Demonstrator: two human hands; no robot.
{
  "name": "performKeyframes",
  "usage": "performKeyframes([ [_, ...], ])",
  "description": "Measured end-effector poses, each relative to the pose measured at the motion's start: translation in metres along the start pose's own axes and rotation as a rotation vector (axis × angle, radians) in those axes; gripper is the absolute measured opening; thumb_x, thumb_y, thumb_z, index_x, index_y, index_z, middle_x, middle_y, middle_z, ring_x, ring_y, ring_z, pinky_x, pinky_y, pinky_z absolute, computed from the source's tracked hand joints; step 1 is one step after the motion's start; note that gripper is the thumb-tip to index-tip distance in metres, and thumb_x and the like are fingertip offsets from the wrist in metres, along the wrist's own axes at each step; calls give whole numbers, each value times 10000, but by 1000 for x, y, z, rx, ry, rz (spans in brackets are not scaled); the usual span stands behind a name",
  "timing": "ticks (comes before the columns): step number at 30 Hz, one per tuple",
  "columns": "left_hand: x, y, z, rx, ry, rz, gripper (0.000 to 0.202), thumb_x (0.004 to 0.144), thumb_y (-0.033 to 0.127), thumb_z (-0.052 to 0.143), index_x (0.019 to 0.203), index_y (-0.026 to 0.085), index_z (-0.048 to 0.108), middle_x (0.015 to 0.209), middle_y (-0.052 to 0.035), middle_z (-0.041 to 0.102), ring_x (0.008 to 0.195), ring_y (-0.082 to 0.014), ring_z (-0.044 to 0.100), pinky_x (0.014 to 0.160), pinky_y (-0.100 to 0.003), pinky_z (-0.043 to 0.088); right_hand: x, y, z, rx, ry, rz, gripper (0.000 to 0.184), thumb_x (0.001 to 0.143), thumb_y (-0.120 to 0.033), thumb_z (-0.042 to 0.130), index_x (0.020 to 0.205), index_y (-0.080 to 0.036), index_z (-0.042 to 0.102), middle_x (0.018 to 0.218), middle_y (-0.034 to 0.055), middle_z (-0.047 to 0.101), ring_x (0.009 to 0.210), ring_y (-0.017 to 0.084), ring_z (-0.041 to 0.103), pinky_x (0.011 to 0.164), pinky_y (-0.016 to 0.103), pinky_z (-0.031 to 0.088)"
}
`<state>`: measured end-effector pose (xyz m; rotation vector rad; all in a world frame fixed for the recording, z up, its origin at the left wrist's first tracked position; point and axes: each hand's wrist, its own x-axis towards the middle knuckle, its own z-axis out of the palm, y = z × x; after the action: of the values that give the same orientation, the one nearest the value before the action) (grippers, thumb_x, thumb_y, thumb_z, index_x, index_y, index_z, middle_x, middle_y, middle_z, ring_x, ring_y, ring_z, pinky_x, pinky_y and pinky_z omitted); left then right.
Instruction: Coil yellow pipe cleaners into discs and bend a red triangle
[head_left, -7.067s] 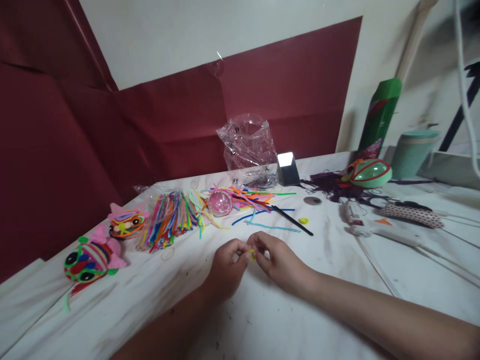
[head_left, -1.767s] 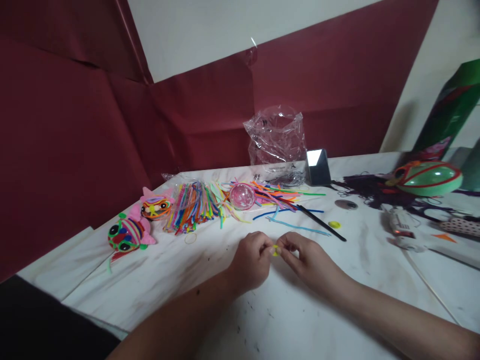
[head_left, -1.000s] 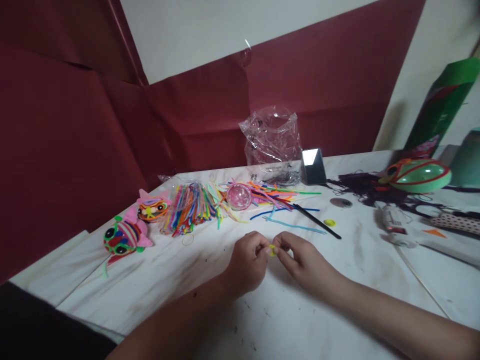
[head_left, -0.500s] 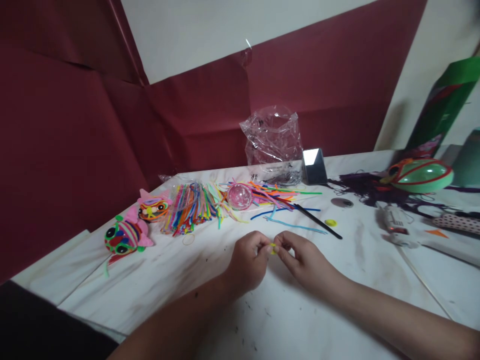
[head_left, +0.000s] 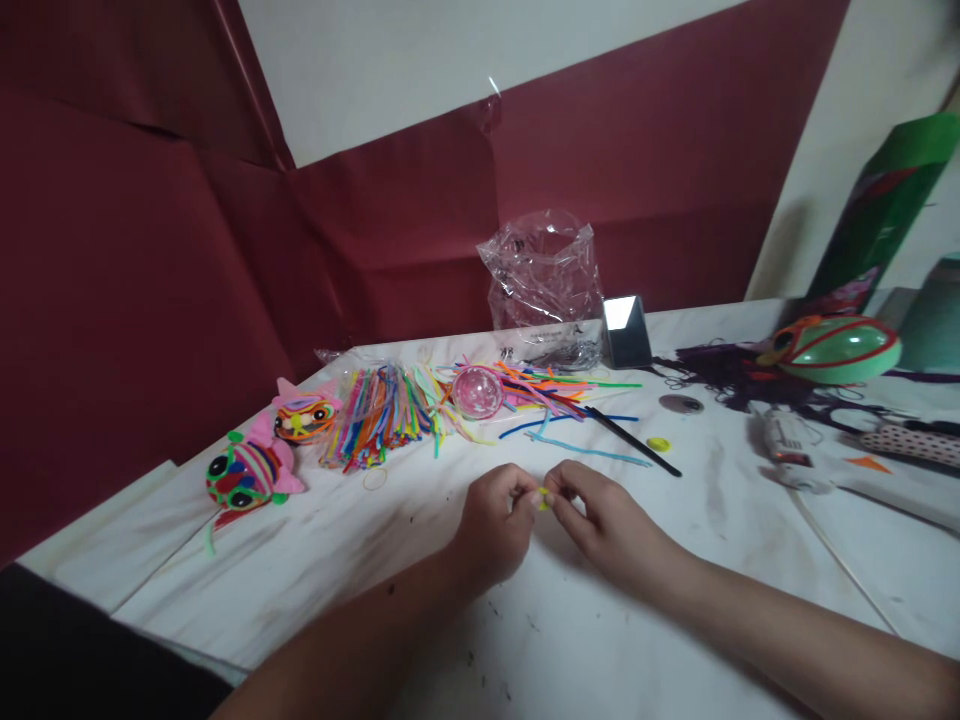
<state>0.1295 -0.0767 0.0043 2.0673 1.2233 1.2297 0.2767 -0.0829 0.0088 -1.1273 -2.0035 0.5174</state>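
Head view: below and right of the frame's centre, the left hand and right hand pinch a small yellow piece, fingers closed on it from either side; neither is nearer, its long axis too covered to tell.

A white marbled bench carries a round, striped, multicoloured fish-shaped figure at its left, a dense bundle of multicoloured fuzzy pipe cleaners right of it, a straight black fuzzy stem and, just beside that, a small round yellow disc. At right, blurred, lies what looks like a white plastic glue gun.
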Motion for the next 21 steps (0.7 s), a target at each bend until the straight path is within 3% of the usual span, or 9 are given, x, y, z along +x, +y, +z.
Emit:
performKeyframes([
  [6, 3, 1, 2, -157, 6, -141, 94, 736, 200, 492, 730, 145, 569, 659, 1, 574, 644, -119, 510, 633, -229, 409, 3, 2, -1, 45, 17, 100, 142, 808, -256, 383, 692, -198, 439, 610, -7, 498, 557, 136, 455, 508, 246, 355],
  [13, 4, -2, -4, 23, -30, 21, 80, 691, 125, 494, 630, 156, 534, 609, 17, 517, 616, -117, 483, 605, -224, 379, 0, -1, 2, 52, -8, 85, 138, 802, -243, 392, 688, -194, 453, 640, 6, 524, 590, 143, 481, 540, 253, 375],
  [21, 1, -3, 1, 55, 5, 15, 78, 696, 141, 494, 625, 158, 522, 606, 13, 515, 616, -121, 475, 605, -226, 367, -1, 0, 1, 3, 13, 28, 112, 790, -213, 389, 724, -186, 476, 700, 28, 536, 649, 157, 493, 598, 271, 385],
])
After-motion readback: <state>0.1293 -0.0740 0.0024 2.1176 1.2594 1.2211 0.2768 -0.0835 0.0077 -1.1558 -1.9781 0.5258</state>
